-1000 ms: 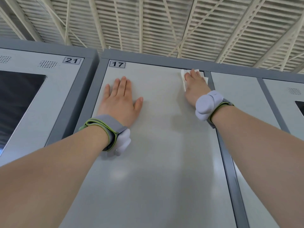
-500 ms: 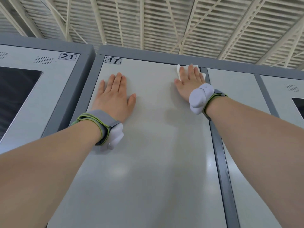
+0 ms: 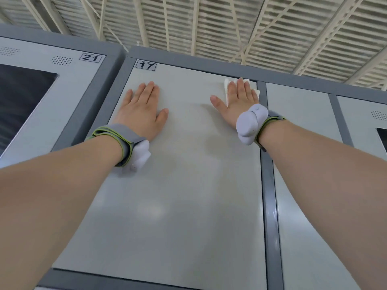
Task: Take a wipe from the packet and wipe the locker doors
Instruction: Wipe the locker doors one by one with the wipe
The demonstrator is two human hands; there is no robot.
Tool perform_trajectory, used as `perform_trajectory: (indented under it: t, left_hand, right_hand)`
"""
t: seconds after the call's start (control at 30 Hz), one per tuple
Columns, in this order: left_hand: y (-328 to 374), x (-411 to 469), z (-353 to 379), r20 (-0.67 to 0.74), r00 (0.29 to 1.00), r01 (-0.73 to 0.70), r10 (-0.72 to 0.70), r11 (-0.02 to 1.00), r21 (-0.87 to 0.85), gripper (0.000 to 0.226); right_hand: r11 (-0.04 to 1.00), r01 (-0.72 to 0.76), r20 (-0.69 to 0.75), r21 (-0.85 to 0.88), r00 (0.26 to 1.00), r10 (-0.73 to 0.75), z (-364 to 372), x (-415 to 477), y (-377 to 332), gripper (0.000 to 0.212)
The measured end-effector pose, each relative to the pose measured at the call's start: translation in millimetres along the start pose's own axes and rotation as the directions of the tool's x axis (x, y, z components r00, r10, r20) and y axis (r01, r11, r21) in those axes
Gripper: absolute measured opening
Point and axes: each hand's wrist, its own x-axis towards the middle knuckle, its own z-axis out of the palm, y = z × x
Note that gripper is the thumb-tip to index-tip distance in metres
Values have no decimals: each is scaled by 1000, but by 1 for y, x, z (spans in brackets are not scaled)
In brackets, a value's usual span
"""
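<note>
Both hands lie flat on the door [image 3: 188, 185] with straight fingers. Your left hand [image 3: 142, 107] holds nothing and only braces against the upper left, below the 17 label [image 3: 146, 65]. Your right hand [image 3: 240, 101] presses the wipe [image 3: 227, 85] against the top right corner. From there, I'd draw the wipe down or across in overlapping strokes with even palm pressure, so it does not bunch or slip out. Run it right up to the dark frame [image 3: 270, 206], where grime likely gathers. The wipe is white, thin and creased. Most of it is hidden under your fingers, with edges showing past the fingertips and on the little-finger side. The door is pale grey with a soft sheen.
</note>
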Motion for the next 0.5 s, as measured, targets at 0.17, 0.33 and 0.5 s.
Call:
perform_trajectory:
  t: [0.17,0.33,0.5]
  left_hand:
    - [-2,0,-2,12,1000,-5,5,1000,3,62]
    - [-4,-1,-2,19,1000,-16,16,1000,-7,64]
    - [-5,-1,-3,19,999,-35,35,999,-35,63]
  right_hand:
    - [1000,9,7,10,1000,-9,-2,0,-6,78]
    - [972,235,52,-26,971,-234,0,-27,-5,71]
    - [999,49,67,-7,997,-49,-7,-7,-2,73]
